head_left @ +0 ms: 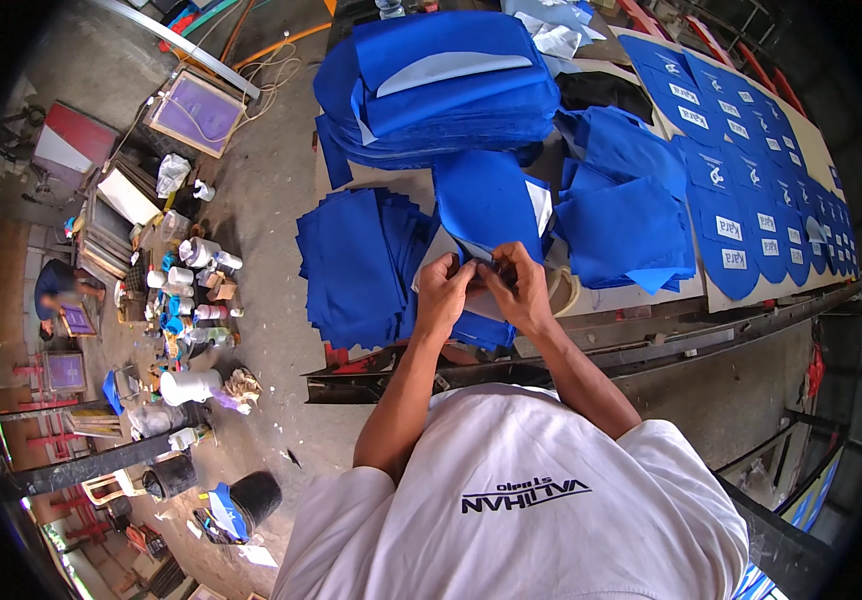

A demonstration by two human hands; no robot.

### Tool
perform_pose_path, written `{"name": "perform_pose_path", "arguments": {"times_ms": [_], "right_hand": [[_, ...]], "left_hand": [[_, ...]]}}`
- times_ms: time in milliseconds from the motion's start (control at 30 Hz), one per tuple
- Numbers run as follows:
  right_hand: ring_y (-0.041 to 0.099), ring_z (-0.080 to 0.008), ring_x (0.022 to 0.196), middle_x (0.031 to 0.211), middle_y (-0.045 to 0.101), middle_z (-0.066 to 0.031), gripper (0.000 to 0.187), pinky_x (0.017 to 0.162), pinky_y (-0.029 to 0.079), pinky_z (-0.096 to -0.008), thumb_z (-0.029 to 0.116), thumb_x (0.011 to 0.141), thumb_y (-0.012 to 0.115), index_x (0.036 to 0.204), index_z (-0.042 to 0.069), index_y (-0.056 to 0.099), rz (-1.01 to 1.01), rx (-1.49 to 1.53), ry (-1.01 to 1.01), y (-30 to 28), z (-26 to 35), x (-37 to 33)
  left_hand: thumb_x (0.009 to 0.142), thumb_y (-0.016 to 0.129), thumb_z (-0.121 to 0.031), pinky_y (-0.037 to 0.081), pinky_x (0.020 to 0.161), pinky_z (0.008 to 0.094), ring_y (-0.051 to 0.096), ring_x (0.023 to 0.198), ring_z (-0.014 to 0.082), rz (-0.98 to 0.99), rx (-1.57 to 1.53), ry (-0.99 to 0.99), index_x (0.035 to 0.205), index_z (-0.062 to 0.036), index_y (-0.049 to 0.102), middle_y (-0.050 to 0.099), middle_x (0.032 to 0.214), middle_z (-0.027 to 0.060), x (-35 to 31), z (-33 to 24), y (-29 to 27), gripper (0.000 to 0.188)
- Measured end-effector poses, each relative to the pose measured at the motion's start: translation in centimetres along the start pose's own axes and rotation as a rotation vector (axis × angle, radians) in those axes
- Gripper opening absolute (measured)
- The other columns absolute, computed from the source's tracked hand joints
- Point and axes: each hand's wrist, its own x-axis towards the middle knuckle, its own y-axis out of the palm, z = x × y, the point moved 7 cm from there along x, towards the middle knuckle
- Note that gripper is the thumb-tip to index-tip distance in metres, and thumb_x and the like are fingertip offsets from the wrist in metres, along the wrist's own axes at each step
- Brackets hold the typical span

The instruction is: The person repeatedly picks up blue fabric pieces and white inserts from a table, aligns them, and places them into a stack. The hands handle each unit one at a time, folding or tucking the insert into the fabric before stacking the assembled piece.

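My left hand [444, 288] and my right hand [518, 285] meet at the near edge of a blue fabric piece [486, 195]. Both pinch that edge between thumb and fingers, close together; a pale underside shows beside them. The piece stretches away from me toward a tall, thick stack of blue fabric [441, 130] with a whitish patch on top. Left of my hands lies a fanned pile of blue cut pieces [356, 265]. Another loose pile of blue pieces [621, 225] sits to the right. The fingertips partly hide what they grip.
Printed blue pieces [726, 225] lie in rows on a long board at the right. A dark metal rail [591, 350] runs along the table's near side. On the floor at left stand several tubs and bottles [186, 290], with framed screens [196, 110] and a person [61, 290] beyond.
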Motion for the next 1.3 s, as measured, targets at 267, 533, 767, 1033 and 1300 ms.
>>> {"name": "perform_pose_path", "arguments": {"times_ms": [267, 533, 767, 1033, 1300], "right_hand": [[0.054, -0.0184, 0.059, 0.076, 0.057, -0.0095, 0.044, 0.057, 0.044, -0.0315, -0.001, 0.077, 0.073, 0.113, 0.004, 0.048, -0.093, -0.335, -0.178, -0.5, -0.8, -0.2], [0.065, -0.0300, 0.069, 0.086, 0.062, -0.0141, 0.051, 0.065, 0.051, -0.0389, 0.006, 0.076, 0.074, 0.123, 0.009, 0.054, -0.083, -0.243, -0.031, -0.4, -1.3, 0.0], [0.060, -0.0216, 0.065, 0.076, 0.061, -0.0091, 0.036, 0.062, 0.047, -0.0349, 0.007, 0.080, 0.072, 0.114, 0.002, 0.063, -0.073, -0.210, -0.031, -0.4, -1.3, 0.4], [0.061, -0.0126, 0.067, 0.070, 0.066, -0.0086, 0.024, 0.061, 0.047, -0.0314, 0.018, 0.086, 0.072, 0.098, -0.003, 0.070, 0.173, -0.046, 0.227, -1.7, -3.0, 1.4], [0.062, -0.0164, 0.068, 0.076, 0.068, -0.0155, 0.027, 0.064, 0.048, -0.0349, 0.024, 0.085, 0.074, 0.095, -0.001, 0.070, 0.191, -0.160, 0.146, -1.0, -3.4, 1.9]], "left_hand": [[0.088, 0.066, -0.012, 0.058, 0.068, 0.0320, 0.056, 0.075, 0.0095, -0.190, -0.113, 0.088, 0.085, -0.0029, 0.061, 0.058, 0.084, 0.0011, -1.2, -0.3, -5.9, 0.011], [0.084, 0.062, -0.009, 0.059, 0.065, 0.0325, 0.064, 0.080, 0.0155, -0.545, -0.053, -0.017, 0.094, -0.0057, 0.057, 0.062, 0.095, 0.0053, -3.3, 5.3, -24.6, 0.011], [0.086, 0.061, -0.012, 0.058, 0.061, 0.0302, 0.058, 0.074, 0.0144, -0.537, 0.141, -0.103, 0.083, -0.0035, 0.061, 0.058, 0.086, 0.0047, -2.3, 7.4, -27.6, 0.009], [0.091, 0.072, -0.023, 0.051, 0.062, 0.0254, 0.061, 0.064, 0.0133, -0.433, 0.322, 0.323, 0.098, 0.0005, 0.062, 0.064, 0.078, 0.0055, -5.0, -3.9, -12.3, 0.027], [0.096, 0.067, -0.031, 0.052, 0.064, 0.0274, 0.063, 0.068, 0.0113, -0.033, 0.285, 0.075, 0.087, -0.0006, 0.064, 0.065, 0.074, 0.0041, 0.0, -0.1, 0.1, 0.031]]}}
